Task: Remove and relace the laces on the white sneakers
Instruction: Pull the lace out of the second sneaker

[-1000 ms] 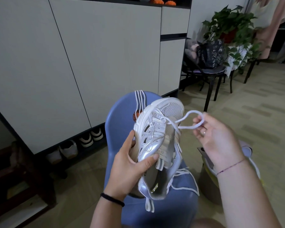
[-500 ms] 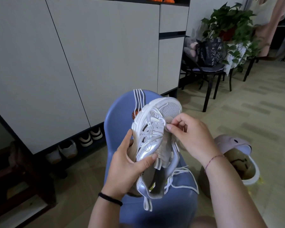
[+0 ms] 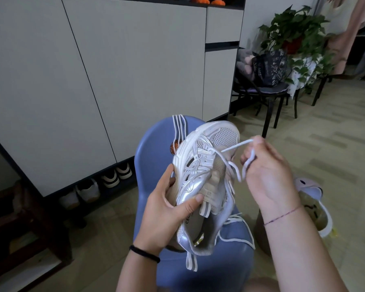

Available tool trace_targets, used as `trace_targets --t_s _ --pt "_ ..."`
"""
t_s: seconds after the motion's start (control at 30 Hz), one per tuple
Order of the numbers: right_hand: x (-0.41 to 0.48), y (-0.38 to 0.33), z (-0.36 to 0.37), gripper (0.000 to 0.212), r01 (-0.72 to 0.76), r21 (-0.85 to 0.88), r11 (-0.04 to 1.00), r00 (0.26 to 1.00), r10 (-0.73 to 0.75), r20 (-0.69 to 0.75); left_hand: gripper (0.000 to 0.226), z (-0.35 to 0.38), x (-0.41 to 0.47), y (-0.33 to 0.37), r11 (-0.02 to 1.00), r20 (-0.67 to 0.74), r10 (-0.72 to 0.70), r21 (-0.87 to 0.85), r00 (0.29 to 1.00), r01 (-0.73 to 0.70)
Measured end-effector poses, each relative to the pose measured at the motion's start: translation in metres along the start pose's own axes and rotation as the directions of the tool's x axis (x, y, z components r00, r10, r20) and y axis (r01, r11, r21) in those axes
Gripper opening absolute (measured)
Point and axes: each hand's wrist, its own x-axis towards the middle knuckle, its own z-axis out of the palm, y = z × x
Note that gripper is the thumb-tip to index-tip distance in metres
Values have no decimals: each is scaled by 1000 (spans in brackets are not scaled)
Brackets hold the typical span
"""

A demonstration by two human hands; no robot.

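A white and silver sneaker (image 3: 200, 165) is held toe-up above a blue chair (image 3: 154, 148). My left hand (image 3: 167, 209) grips its sole side, thumb across the silver upper. My right hand (image 3: 266, 169) pinches a loop of the white lace (image 3: 234, 163), drawn out to the right from an eyelet near the toe. More lace (image 3: 240, 230) trails loose over the chair seat below the shoe. A second white lace (image 3: 178, 125) hangs over the chair's back.
White cabinets (image 3: 114, 70) fill the left and back, with several shoes (image 3: 112, 178) in the gap beneath. A slipper-like item (image 3: 312, 205) lies on the floor at right. A black chair (image 3: 268, 95) with a bag and a potted plant (image 3: 293, 32) stand behind. A person (image 3: 346, 22) is at far right.
My right hand was at the shoe's eyelets half a second ago; it has now pulled a loop of lace out to the right. The left hand keeps the same hold.
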Motion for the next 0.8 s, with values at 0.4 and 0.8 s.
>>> trace_targets --t_s 0.4,0.8 --pt "17 -15 -40 24 -46 -492 870 981 -55 -187 117 -12 5 -9 997 -95 -62 -58 994 57" --pt "0 7 1 8 294 -824 484 954 -100 281 115 -7 3 -9 998 -53 -61 8 997 61"
